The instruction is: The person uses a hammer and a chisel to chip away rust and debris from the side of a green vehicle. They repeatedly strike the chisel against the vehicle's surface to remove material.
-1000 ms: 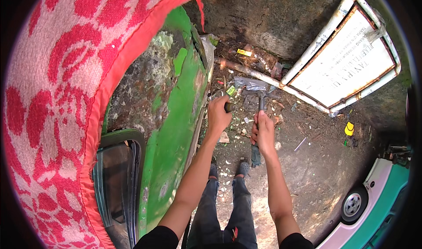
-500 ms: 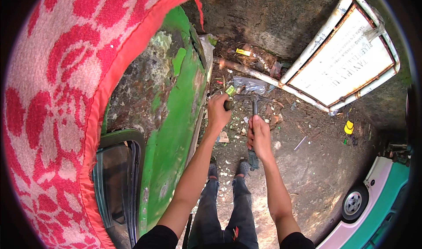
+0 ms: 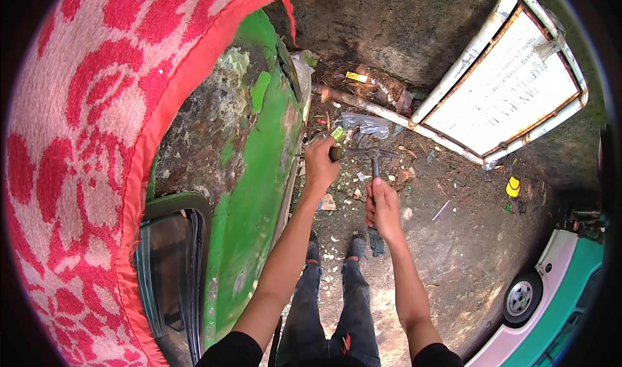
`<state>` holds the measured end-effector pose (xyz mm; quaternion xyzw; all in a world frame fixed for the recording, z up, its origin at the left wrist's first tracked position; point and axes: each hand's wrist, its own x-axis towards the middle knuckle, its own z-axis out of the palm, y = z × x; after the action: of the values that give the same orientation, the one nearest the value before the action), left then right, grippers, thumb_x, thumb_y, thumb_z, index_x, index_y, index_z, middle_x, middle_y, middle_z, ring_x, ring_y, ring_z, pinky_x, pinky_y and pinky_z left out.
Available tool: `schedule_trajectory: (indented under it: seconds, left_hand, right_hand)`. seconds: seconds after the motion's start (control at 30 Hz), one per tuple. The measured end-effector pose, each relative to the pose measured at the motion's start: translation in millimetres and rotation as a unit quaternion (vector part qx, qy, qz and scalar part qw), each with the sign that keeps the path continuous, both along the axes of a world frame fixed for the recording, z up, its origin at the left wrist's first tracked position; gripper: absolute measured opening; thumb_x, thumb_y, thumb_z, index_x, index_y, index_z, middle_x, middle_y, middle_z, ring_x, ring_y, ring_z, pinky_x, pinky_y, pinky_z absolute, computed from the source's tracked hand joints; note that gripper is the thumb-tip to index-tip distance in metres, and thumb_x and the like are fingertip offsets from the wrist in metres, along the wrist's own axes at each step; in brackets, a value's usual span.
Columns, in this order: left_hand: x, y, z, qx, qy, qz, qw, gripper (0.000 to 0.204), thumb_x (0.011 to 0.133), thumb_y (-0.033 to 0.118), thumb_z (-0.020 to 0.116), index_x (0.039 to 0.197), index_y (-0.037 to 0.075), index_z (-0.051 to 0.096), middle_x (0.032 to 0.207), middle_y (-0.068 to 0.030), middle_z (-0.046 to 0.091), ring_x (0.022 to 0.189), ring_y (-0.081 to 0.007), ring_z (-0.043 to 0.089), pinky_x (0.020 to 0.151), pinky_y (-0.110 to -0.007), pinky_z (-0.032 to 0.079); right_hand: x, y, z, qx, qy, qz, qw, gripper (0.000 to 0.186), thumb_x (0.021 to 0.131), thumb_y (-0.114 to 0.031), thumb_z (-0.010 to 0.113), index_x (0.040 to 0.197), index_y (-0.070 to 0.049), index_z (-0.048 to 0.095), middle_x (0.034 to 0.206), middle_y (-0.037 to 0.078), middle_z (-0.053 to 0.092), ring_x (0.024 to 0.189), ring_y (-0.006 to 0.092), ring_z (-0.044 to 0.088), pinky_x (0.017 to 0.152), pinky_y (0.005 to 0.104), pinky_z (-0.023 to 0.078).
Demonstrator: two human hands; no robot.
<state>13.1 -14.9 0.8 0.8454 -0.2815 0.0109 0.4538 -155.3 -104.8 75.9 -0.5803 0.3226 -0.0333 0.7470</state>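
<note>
My left hand (image 3: 320, 164) is closed around a short tool with a dark round handle (image 3: 335, 153), held sideways at the edge of the green car body (image 3: 259, 192). The tool's working end is mostly hidden by my fingers and the car's edge, so its kind cannot be made out. To the right, my right hand (image 3: 385, 208) grips a hammer (image 3: 376, 166) by its shaft, head up and away from me. One end of the hammer head is at the butt of the dark handle, touching or almost touching it. Dark wrapping hangs from the hammer's lower end.
A red-and-pink patterned cloth (image 3: 91, 192) covers the car's left part, beside a window (image 3: 172, 270). Beyond my hands are a plastic sheet (image 3: 369, 124), litter, a rusty pipe (image 3: 363, 102) and a white framed sign (image 3: 512, 88). A pink-and-teal vehicle (image 3: 551, 295) stands lower right.
The hammer head has come down and left to the butt of the dark-handled tool. My left hand has stayed nearly in place, and the view has shifted slightly.
</note>
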Motion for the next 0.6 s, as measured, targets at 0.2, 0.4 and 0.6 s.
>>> schedule_trajectory:
  seconds: [0.2, 0.4, 0.6]
  left_hand:
    - [3.9, -3.6, -5.4, -0.01, 0.014, 0.028, 0.999, 0.022, 0.062, -0.01, 0.065, 0.076, 0.0, 0.052, 0.074, -0.016, 0.056, 0.078, -0.0391, 0.055, 0.07, -0.047, 0.039]
    - [4.7, -6.7, 3.1, -0.01, 0.036, 0.042, 0.998, 0.023, 0.06, -0.011, 0.063, 0.076, -0.001, 0.051, 0.076, -0.017, 0.057, 0.078, -0.0404, 0.055, 0.068, -0.047, 0.039]
    - [5.7, -1.3, 2.3, -0.009, 0.023, 0.042, 0.999, 0.021, 0.062, -0.011, 0.062, 0.076, -0.001, 0.05, 0.076, -0.0167, 0.057, 0.078, -0.0404, 0.055, 0.068, -0.048, 0.039]
  right_hand:
    - [7.0, -5.2, -2.9, -0.157, -0.013, 0.023, 0.987, 0.048, 0.108, -0.043, 0.037, 0.08, -0.006, 0.048, 0.054, -0.003, 0.04, 0.042, 0.0076, 0.039, 0.039, 0.0275, 0.032]
    - [31.0, -10.8, -14.0, -0.287, -0.017, 0.034, 0.957, 0.048, 0.108, -0.045, 0.036, 0.082, -0.006, 0.048, 0.055, -0.002, 0.039, 0.043, 0.0075, 0.037, 0.04, 0.0276, 0.032]
    - [32.7, -10.7, 9.8, -0.09, -0.024, -0.057, 0.994, 0.05, 0.109, -0.043, 0.037, 0.077, -0.004, 0.046, 0.056, -0.001, 0.039, 0.047, 0.0096, 0.037, 0.046, 0.0308, 0.034]
